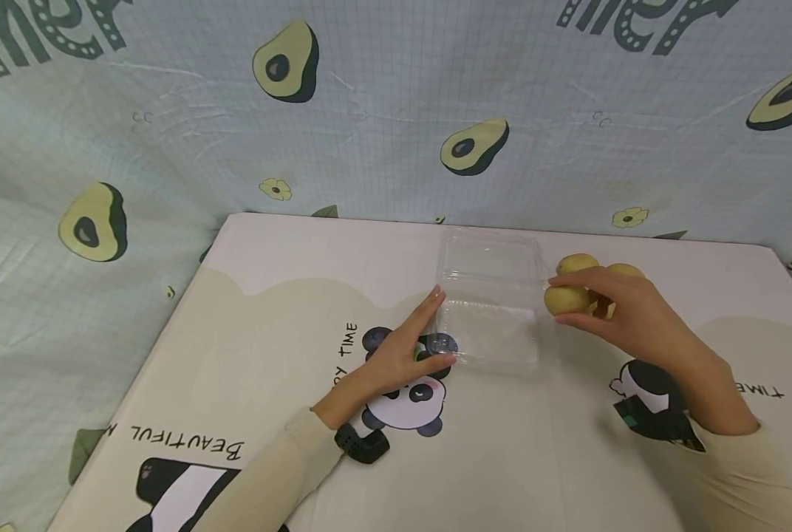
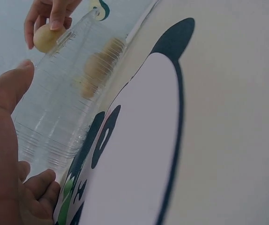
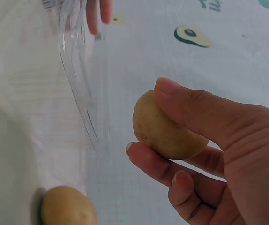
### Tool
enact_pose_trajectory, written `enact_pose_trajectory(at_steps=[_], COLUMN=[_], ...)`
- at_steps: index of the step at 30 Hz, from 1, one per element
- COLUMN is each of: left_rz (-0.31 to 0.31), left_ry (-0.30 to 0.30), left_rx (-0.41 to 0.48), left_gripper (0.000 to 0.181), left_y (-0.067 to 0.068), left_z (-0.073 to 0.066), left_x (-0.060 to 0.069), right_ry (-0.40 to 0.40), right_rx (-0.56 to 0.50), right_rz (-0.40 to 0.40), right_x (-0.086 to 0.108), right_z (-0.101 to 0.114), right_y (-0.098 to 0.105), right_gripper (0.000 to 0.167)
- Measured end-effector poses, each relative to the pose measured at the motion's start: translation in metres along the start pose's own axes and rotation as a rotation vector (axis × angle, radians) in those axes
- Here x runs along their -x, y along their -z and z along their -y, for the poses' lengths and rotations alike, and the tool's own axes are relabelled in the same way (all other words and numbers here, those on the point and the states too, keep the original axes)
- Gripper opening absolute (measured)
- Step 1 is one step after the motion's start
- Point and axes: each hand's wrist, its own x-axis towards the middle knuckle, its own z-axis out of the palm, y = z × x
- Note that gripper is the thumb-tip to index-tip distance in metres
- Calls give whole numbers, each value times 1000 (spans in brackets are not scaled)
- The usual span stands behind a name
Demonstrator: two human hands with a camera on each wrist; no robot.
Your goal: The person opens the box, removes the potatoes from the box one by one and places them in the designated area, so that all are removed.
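Note:
A small yellow potato point(image 3: 160, 129) is pinched between the thumb and fingers of my right hand point(image 1: 625, 310), raised just right of the clear plastic container point(image 1: 492, 336). The container lies opened out on the table, its ribbed side showing in the left wrist view. My left hand point(image 1: 405, 355) rests at the container's left edge with fingers spread, thumb and forefinger touching or very near it. On the table behind my right hand are another potato point(image 1: 577, 261) and one more potato point(image 1: 625, 270), the latter partly hidden by that hand.
The table is covered by a pale cloth point(image 1: 449, 458) printed with pandas and lettering. A light-blue curtain point(image 1: 383, 111) with avocado prints hangs along the far edge and left side. A black band point(image 1: 363, 443) is on my left wrist.

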Motion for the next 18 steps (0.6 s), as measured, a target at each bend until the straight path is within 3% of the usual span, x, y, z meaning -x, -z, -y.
enact_pose_trajectory(at_steps=[8, 18], left_rz=[-3, -13], left_ry=[13, 1], left_rx=[-3, 5], left_gripper=[105, 107], left_y=[-1, -1], left_z=[0, 0], left_x=[1, 3], right_ry=[-43, -155], right_rx=[63, 155], right_rz=[-74, -144], right_x=[13, 32], right_z=[-9, -20], right_y=[12, 27], right_gripper=[67, 62])
